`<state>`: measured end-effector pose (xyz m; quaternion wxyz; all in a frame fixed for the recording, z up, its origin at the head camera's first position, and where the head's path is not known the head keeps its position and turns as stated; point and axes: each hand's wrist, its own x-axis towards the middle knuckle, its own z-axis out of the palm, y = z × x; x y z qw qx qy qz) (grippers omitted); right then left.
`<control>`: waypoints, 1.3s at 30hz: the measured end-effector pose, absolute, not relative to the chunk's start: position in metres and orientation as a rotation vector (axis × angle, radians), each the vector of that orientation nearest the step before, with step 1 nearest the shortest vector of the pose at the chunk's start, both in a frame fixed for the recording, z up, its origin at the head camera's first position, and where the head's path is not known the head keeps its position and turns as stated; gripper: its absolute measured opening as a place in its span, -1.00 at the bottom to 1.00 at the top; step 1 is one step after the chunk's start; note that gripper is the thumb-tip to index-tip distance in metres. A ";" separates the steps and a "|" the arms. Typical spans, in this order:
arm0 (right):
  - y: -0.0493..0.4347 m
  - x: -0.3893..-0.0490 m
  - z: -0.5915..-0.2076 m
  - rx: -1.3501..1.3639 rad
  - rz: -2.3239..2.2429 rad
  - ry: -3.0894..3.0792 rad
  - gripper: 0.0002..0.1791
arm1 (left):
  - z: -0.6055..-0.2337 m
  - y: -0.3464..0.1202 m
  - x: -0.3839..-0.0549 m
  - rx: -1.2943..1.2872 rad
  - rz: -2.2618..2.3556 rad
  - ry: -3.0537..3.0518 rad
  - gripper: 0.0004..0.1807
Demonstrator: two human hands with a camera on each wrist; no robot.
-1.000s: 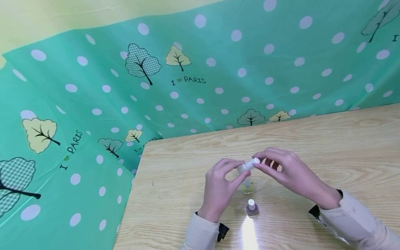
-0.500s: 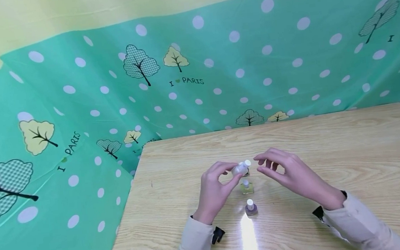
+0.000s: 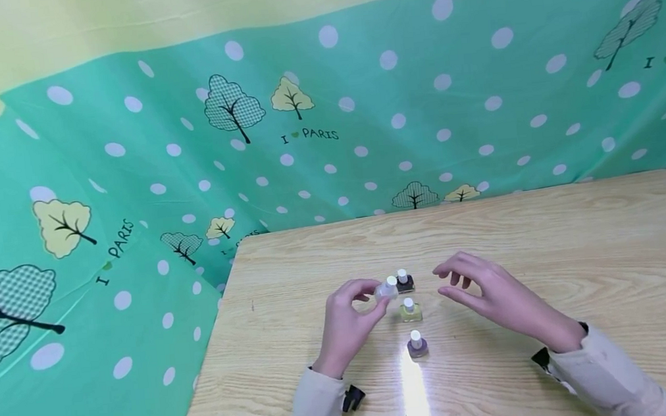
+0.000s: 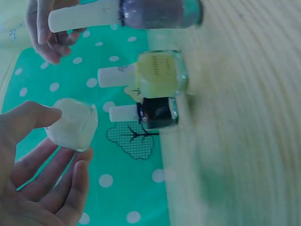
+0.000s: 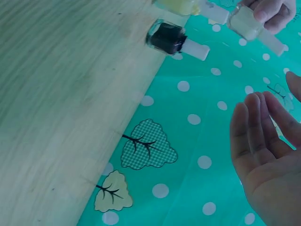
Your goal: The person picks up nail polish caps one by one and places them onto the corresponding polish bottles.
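My left hand [image 3: 347,319] pinches a clear-white nail polish bottle [image 4: 75,125] between thumb and fingers, above the table; its white cap [image 5: 271,42] shows in the right wrist view. Three more nail polish bottles with white caps stand in a row just right of it: a dark one [image 3: 404,285] at the back, a yellow one [image 3: 411,313] in the middle and a purple one [image 3: 417,347] at the front. To the right of the row my right hand [image 3: 491,293] hovers with fingers loosely bent, holding nothing.
All stands on a light wood-grain table [image 3: 582,265]. A green dotted cloth [image 3: 319,183] with tree prints hangs behind the table and along its left side. A bright glare strip [image 3: 415,399] lies in front of the purple bottle.
My right hand has let go of the white cap and drawn back to the right. My left hand has moved left and lower with the bottle, uncovering the dark bottle behind.
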<state>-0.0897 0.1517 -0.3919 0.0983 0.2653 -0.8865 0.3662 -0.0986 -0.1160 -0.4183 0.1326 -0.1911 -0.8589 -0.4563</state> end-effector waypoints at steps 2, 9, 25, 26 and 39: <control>0.154 -0.089 -0.395 0.765 1.069 -2.675 -0.72 | -0.421 -0.118 -0.098 -0.521 -1.345 -2.534 -0.74; 0.165 -0.088 -0.407 0.742 1.018 -2.795 -0.65 | -0.431 -0.125 -0.098 -0.437 -1.453 -2.646 -0.74; 0.179 -0.079 -0.419 0.705 0.993 -2.902 -0.56 | -0.446 -0.132 -0.101 -0.308 -1.448 -2.823 -0.76; 0.179 -0.079 -0.419 0.706 0.990 -2.902 -0.56 | -0.447 -0.133 -0.101 -0.310 -1.454 -2.828 -0.76; 0.184 -0.077 -0.429 0.691 0.932 -2.933 -0.53 | -0.453 -0.134 -0.103 -0.302 -1.529 -2.868 -0.75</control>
